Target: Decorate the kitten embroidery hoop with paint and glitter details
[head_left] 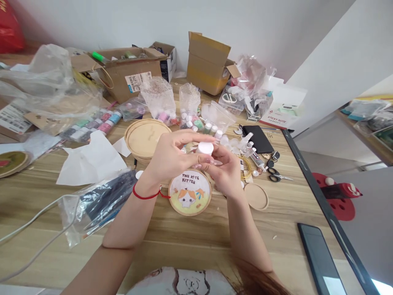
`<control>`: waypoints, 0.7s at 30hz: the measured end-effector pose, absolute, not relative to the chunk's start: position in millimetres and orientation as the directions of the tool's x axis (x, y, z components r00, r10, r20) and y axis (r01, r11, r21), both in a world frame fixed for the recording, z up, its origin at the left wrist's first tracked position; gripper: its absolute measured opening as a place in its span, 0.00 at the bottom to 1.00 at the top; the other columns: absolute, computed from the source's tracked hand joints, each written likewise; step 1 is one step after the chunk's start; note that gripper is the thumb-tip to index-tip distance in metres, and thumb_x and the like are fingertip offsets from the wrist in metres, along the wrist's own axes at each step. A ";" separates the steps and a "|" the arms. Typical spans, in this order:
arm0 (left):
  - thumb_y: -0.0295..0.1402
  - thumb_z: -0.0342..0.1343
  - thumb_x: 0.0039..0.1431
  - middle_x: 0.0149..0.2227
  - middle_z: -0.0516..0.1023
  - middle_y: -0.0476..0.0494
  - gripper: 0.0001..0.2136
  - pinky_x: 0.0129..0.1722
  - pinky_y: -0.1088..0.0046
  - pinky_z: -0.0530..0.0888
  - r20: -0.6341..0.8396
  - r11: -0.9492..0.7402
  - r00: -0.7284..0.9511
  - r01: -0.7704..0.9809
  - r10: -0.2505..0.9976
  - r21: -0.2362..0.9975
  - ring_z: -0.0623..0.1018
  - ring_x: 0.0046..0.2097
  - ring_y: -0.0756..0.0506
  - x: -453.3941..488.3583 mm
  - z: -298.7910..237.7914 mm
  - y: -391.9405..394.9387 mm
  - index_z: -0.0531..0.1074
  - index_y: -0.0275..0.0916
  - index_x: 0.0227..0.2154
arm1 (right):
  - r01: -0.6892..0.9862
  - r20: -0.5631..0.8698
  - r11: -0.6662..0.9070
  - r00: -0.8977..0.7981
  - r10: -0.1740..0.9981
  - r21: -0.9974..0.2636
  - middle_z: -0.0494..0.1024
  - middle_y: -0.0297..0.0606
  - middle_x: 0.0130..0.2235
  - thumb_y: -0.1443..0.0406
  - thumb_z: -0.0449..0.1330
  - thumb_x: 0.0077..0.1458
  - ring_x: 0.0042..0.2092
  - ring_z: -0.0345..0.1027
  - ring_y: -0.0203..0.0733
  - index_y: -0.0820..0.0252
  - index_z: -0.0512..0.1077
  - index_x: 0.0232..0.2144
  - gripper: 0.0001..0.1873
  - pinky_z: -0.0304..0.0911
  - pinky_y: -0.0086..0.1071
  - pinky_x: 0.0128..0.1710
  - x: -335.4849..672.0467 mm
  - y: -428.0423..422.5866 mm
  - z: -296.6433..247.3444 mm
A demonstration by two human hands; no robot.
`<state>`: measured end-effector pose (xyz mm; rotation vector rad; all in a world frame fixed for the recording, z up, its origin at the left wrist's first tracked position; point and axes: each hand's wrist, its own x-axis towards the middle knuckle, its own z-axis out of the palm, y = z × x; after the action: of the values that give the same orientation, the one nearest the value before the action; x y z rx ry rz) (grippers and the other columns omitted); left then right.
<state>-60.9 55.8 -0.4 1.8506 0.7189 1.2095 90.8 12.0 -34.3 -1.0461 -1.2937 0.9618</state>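
Observation:
Both of my hands meet over the wooden table around a small bottle with a white cap [205, 148]. My left hand [172, 153], with a red cord on its wrist, has its thumb and fingers closed about the cap. From the other side my right hand [225, 169] grips the bottle lower down, and its body is mostly hidden by fingers. Just below them lies a round hoop picture [190, 196] of an orange and white kitten with lettering at the top. A stack of round wooden pieces [146, 137] sits left of my hands.
Cardboard boxes [208, 65] and bags of beads [158, 98] line the back. Black scissors [278, 176], a glue tube [257, 158] and a small wooden ring [256, 196] lie to the right. A phone [321, 258] rests near the right edge; a plastic packet [101, 200] lies left.

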 end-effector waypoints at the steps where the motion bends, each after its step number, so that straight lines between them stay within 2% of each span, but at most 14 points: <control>1: 0.31 0.66 0.49 0.41 0.83 0.50 0.12 0.47 0.61 0.77 0.473 -0.521 0.391 0.019 0.789 0.853 0.81 0.44 0.41 -61.4 -0.2 55.3 0.81 0.51 0.38 | 0.000 0.270 0.270 0.040 0.962 -0.963 0.81 0.35 0.35 0.58 0.72 0.43 0.39 0.75 0.44 0.55 0.76 0.33 0.15 0.71 0.39 0.42 91.1 12.1 -34.9; 5: 0.30 0.63 0.52 0.41 0.83 0.49 0.10 0.47 0.62 0.78 0.459 -0.524 0.396 0.067 0.795 0.849 0.81 0.44 0.42 -61.8 1.5 54.0 0.80 0.48 0.38 | 0.001 0.293 0.294 0.024 0.956 -0.956 0.82 0.35 0.37 0.59 0.71 0.45 0.40 0.75 0.44 0.54 0.77 0.35 0.14 0.71 0.39 0.44 90.7 14.9 -37.0; 9: 0.35 0.64 0.53 0.43 0.83 0.51 0.11 0.49 0.63 0.76 0.465 -0.563 0.338 0.306 0.818 0.768 0.80 0.46 0.42 -71.4 8.6 55.5 0.80 0.47 0.41 | 0.052 0.285 0.284 0.006 0.959 -0.957 0.81 0.36 0.46 0.61 0.70 0.47 0.44 0.76 0.44 0.51 0.77 0.44 0.20 0.70 0.40 0.47 94.2 18.3 -36.6; 11: 0.37 0.64 0.54 0.47 0.81 0.53 0.13 0.53 0.63 0.74 0.467 -0.552 0.295 0.430 0.834 0.715 0.79 0.50 0.41 -83.4 12.2 59.2 0.78 0.50 0.43 | 0.071 0.246 0.242 0.055 0.968 -0.968 0.82 0.37 0.46 0.60 0.69 0.48 0.44 0.76 0.44 0.52 0.77 0.45 0.19 0.71 0.40 0.46 98.9 19.0 -35.2; 14: 0.38 0.62 0.55 0.50 0.79 0.55 0.14 0.55 0.62 0.71 0.441 -0.455 0.187 0.612 0.878 0.647 0.77 0.52 0.42 -107.6 11.7 69.5 0.76 0.51 0.46 | 0.102 0.236 0.217 0.253 0.938 -0.971 0.83 0.36 0.34 0.59 0.65 0.53 0.36 0.77 0.41 0.56 0.77 0.32 0.08 0.72 0.38 0.41 108.1 19.2 -31.4; 17: 0.36 0.60 0.57 0.48 0.80 0.52 0.13 0.50 0.63 0.73 0.381 -0.317 0.087 0.737 0.920 0.597 0.79 0.45 0.43 -134.1 -0.1 85.5 0.76 0.46 0.45 | 0.151 0.270 0.228 0.383 0.883 -0.962 0.77 0.32 0.22 0.59 0.61 0.56 0.26 0.71 0.37 0.57 0.70 0.20 0.15 0.69 0.34 0.34 118.9 19.0 -26.6; 19: 0.38 0.59 0.56 0.44 0.81 0.53 0.11 0.45 0.64 0.73 0.364 -0.282 0.056 0.743 0.930 0.607 0.78 0.39 0.44 -150.8 -12.8 98.3 0.76 0.45 0.43 | 0.215 0.273 0.197 0.416 0.867 -0.956 0.74 0.31 0.19 0.59 0.59 0.57 0.24 0.68 0.37 0.57 0.67 0.18 0.17 0.66 0.34 0.32 127.8 19.5 -25.1; 21: 0.41 0.61 0.54 0.37 0.81 0.55 0.11 0.45 0.63 0.71 0.349 -0.290 0.069 0.714 0.935 0.637 0.77 0.37 0.44 -165.5 -26.6 110.9 0.76 0.44 0.39 | 0.308 0.237 0.104 0.434 0.869 -0.946 0.74 0.34 0.19 0.59 0.58 0.57 0.24 0.68 0.38 0.57 0.67 0.17 0.18 0.64 0.34 0.31 138.4 21.2 -26.5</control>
<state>-165.5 110.9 -26.6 2.0537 1.6550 1.0495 138.4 21.2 -26.5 -1.4605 -1.1076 0.5735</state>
